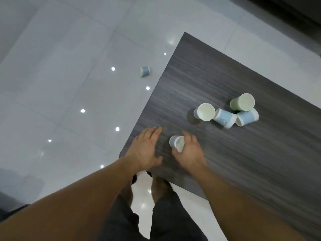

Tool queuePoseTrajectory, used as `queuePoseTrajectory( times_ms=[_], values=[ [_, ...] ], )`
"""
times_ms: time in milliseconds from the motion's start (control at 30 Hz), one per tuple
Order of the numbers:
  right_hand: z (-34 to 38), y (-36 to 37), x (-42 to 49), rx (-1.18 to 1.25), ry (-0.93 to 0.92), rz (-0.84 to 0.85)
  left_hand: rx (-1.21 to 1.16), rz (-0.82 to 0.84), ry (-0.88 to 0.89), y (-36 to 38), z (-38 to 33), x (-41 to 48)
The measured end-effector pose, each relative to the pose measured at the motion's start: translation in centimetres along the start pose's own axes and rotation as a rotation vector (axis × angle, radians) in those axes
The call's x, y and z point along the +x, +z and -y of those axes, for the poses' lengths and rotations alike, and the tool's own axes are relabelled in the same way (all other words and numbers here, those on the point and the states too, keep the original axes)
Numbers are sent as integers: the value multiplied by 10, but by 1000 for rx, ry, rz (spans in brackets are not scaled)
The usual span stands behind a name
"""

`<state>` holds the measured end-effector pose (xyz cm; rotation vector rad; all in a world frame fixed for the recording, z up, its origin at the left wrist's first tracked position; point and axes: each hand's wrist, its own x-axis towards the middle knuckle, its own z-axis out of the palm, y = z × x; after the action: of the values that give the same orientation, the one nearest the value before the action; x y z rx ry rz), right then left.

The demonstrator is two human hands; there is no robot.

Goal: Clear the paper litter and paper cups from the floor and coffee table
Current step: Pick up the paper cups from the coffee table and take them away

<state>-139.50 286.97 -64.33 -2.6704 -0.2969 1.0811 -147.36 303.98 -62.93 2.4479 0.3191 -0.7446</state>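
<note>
My right hand (pixel 189 152) holds a small blue-and-white paper cup (pixel 177 143) on its side, just above the dark wood coffee table (pixel 225 162). My left hand (pixel 145 148) hovers flat beside it, fingers spread, holding nothing. Several more cups lie in a cluster further along the table: a blue one with its white mouth facing me (pixel 205 114), two blue ones on their sides (pixel 225 118) (pixel 247 117), and a green one (pixel 242 102). One blue cup (pixel 144 71) lies on the floor beyond the table's left edge.
Glossy white floor tiles (pixel 69 84) with bright light reflections surround the table. My legs and feet (pixel 156 193) stand at the table's near corner. A dark piece of furniture (pixel 286 7) runs along the top right.
</note>
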Motion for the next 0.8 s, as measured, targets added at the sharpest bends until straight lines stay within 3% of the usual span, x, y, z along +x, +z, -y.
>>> queuePoseTrajectory(
  times_ms=[100,200,267,333,433,467,600,800],
  values=[
    [30,-26,10,317,-45,-96,-115,-29,89,-14,-6,19],
    [49,-52,12,414,-166,7,-308,-118,104,-36,-9,39],
    [48,-65,15,453,-228,37,-313,-187,133,-48,-10,46],
    [41,-75,22,389,-257,-23,-311,-209,141,-54,-13,50],
    [17,-88,50,133,-171,-367,-325,-213,80,-50,-15,51],
    [8,-91,61,46,-123,-398,-319,-197,60,-48,-14,51],
    [-19,-88,90,-281,-14,-97,-279,-153,-11,-45,-8,52],
    [-10,-73,71,-206,21,-70,-182,-228,30,-75,-11,58]
  ],
)
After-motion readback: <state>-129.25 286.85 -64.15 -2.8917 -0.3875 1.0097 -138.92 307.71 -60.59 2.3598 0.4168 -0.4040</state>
